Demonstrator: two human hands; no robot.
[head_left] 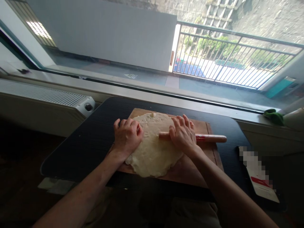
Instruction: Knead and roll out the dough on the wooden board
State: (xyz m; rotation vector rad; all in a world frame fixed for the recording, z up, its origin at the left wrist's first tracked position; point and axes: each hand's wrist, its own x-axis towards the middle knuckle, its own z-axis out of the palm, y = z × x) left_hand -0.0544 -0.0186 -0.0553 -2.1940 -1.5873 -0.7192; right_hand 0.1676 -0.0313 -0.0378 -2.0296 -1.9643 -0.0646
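A wide, uneven sheet of pale dough (154, 158) lies on a wooden board (197, 174), with a small lump at its far edge. My right hand (182, 134) is wrapped over a slim wooden rolling pin (212, 138) that has red marking on it. The pin's left end rests over the dough, and its right end sticks out past the board. At the dough's left edge is my left hand (128, 134), its fingers curled in. Whatever those fingers hold, if anything, is hidden beneath them.
The board sits on a dark table (87, 142) by a window. A radiator (47, 98) stands at the left. On the table's right edge lies a flat, partly blurred item (263, 190) with a red band. A green cloth (273, 117) is on the sill.
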